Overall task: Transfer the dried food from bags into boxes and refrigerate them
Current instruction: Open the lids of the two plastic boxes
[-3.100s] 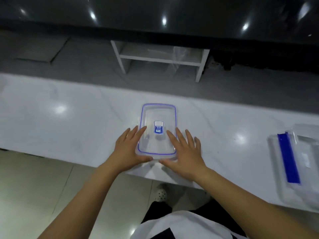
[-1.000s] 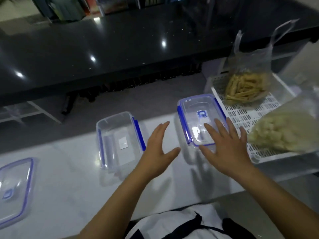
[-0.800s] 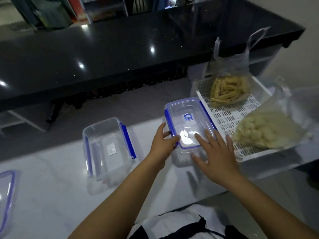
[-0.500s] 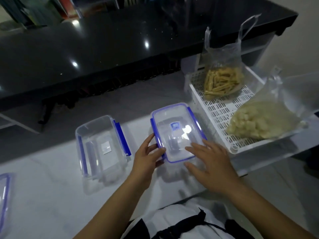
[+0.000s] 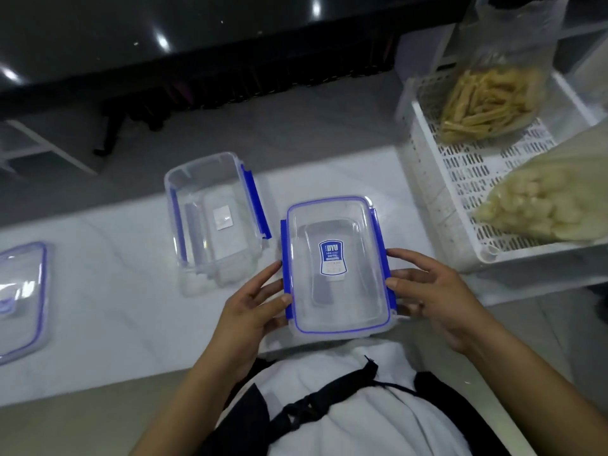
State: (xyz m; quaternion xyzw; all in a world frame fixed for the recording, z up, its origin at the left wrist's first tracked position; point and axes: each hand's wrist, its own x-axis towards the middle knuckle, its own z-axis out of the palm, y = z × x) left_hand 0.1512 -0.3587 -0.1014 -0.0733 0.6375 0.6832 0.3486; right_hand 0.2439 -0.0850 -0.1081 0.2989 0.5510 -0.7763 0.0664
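Observation:
A clear lidded box (image 5: 335, 268) with blue clips and a blue label sits at the near edge of the white counter (image 5: 108, 307). My left hand (image 5: 253, 304) grips its left blue clip, thumb and fingers curled on the side. My right hand (image 5: 427, 291) holds the right clip, fingers curled against it. A second clear box (image 5: 214, 215) stands open, without a lid, to the left behind it. Its lid (image 5: 19, 297) lies at the far left. One bag of yellow-brown dried sticks (image 5: 490, 100) and one bag of pale dried pieces (image 5: 546, 202) lie in a white slotted basket (image 5: 437, 205) at right.
A black glossy counter (image 5: 197, 37) runs along the back, with a grey floor gap between it and the white counter. The basket stands close to the right of the lidded box. My white shirt with a black strap fills the bottom of the view.
Both hands left the detached lid at the left, reached to the lidded box beside the basket, and drew it toward the counter's near edge. They now hold its two side clips.

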